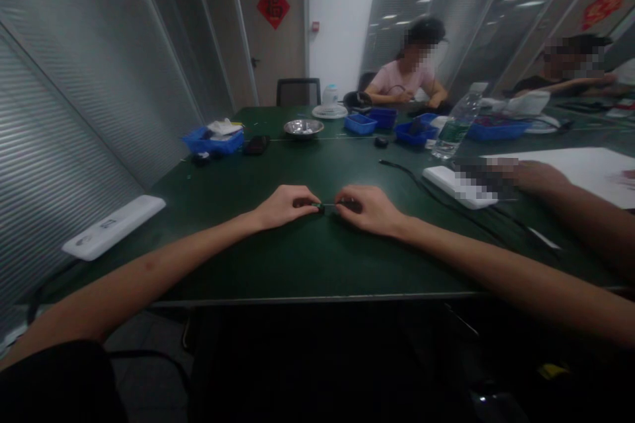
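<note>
Above the middle of the dark green table, my left hand pinches a small dark piece with a hint of green. Most of that piece is hidden by the fingers, and its kind is too small to make out. Facing it, my right hand is closed on what looks like a small screwdriver. Its thin metal shaft points left and meets the dark piece, or nearly so; I cannot tell whether they touch. The fingers cover most of its dark handle.
White power strips lie left and right. Another person's hand is beside the right one, at a blurred-out dark object. A metal bowl, blue trays, a water bottle and a black cable are farther back. Two people sit beyond.
</note>
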### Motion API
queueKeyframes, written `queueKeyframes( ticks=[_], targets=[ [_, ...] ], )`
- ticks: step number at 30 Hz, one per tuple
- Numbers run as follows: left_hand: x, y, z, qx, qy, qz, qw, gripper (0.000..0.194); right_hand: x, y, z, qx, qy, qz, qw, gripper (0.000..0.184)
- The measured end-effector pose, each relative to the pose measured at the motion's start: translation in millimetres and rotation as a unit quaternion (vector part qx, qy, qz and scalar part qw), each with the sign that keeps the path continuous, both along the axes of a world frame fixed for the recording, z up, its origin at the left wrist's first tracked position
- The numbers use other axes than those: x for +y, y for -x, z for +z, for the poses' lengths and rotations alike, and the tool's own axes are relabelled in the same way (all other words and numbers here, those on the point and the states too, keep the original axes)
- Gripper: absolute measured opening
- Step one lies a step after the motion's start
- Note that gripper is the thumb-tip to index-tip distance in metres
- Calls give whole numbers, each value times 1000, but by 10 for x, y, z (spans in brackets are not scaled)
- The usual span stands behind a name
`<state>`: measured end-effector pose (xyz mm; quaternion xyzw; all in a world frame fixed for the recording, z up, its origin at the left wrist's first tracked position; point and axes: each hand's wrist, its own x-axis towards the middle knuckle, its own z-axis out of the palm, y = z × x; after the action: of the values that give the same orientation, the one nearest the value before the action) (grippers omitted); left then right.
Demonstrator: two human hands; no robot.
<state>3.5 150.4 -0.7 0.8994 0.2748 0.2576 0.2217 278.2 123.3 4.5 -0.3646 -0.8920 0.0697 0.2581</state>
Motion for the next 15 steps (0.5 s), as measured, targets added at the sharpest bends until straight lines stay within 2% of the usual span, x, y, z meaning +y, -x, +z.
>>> queueKeyframes(
  ticks=[8,15],
  targets=[
    [8,7,-2,-3,1,11,1000,24,-15,-3,-5,2,-13,12,1000,15],
    [-1,29,19,-8,14,-19,1000,25,-46,-11,-17,-29,-24,31,999,21]
  ],
)
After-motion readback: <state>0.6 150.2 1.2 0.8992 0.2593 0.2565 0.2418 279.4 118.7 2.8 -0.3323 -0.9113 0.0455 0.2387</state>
